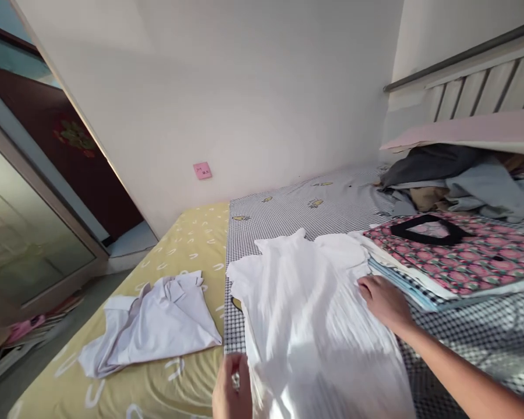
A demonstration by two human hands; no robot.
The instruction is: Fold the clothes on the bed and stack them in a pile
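Note:
A white short-sleeved blouse (301, 308) lies spread out in front of me, its collar toward the wall and its lower part running out of view at the bottom. My right hand (384, 304) is at its right side just below the sleeve, fingers closed on the cloth's edge. Beside the blouse's lower left edge is my left hand (232, 389), with thumb and fingers curled together. Whether cloth is between those fingertips I cannot make out.
A crumpled pale shirt (157, 326) lies on the yellow sheet (192, 233) at left. At right, a folded stack topped by a pink floral garment (475, 262) rests on the checked sheet (271, 215). Behind it sits a heap of grey clothes (484, 180), near the wall.

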